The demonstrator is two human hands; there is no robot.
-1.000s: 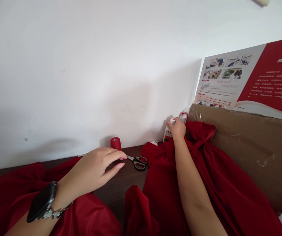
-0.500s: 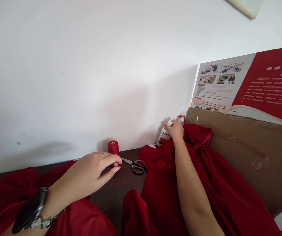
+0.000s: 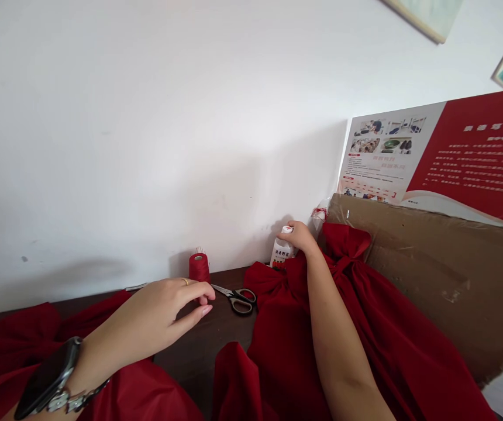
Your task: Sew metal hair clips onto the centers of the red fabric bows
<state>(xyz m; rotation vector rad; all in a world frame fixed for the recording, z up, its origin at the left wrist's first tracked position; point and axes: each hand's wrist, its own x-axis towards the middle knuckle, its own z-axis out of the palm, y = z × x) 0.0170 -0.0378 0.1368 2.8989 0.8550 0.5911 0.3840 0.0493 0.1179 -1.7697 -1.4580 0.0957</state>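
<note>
My right hand (image 3: 299,238) grips the cap of a white bottle (image 3: 281,256) with dark lettering and a red picture. The bottle stands nearly upright by the wall, its lower end hidden behind gathered red cloth (image 3: 278,316). Thumb and fingers apart, my left hand (image 3: 172,307) hangs over the dark table (image 3: 194,351) with nothing in it. Just beyond its fingertips lie scissors (image 3: 238,299) with black handles, partly spread. A spool of red thread (image 3: 199,268), several needles sticking up from its top, stands behind the left hand.
More red cloth (image 3: 19,333) covers the table's left side. Tied red fabric (image 3: 400,327) leans along a brown cardboard box (image 3: 448,280) on the right. Behind the box stands a printed red and white board (image 3: 475,152). A white wall (image 3: 146,117) closes off the back.
My right hand has shifted a little left with the bottle, which now stands straighter. My left hand stays almost in place, and the view has turned slightly.
</note>
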